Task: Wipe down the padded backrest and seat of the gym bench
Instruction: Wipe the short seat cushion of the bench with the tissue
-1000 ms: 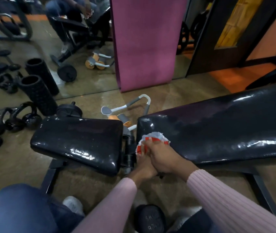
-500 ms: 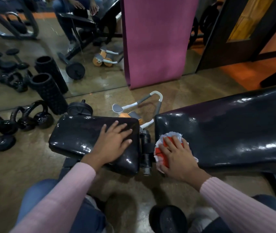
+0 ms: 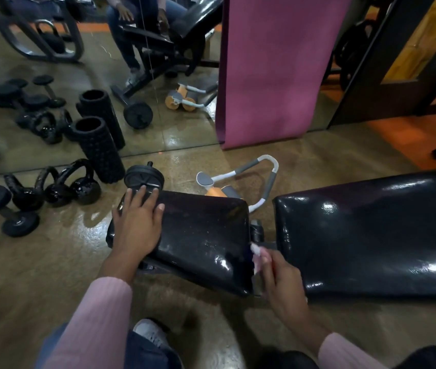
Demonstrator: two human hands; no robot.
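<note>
The black padded seat (image 3: 200, 235) of the gym bench lies in front of me, with the long glossy backrest (image 3: 371, 235) to its right across a narrow gap. My left hand (image 3: 138, 222) rests flat on the seat's left end, fingers spread. My right hand (image 3: 280, 280) sits in the gap at the seat's right edge and grips a crumpled white and red cloth (image 3: 258, 258). Most of the cloth is hidden by the hand and blurred.
Kettlebells (image 3: 60, 187), dumbbells (image 3: 4, 209), foam rollers (image 3: 97, 147) and a weight plate (image 3: 143, 179) stand on the floor at left by a wall mirror. An ab roller (image 3: 238, 179) lies behind the bench. A purple mat (image 3: 278, 67) leans on the mirror.
My left hand has slid to the seat's left end. My right hand has left the backrest's end and dropped with the cloth into the gap at the seat's right edge.
</note>
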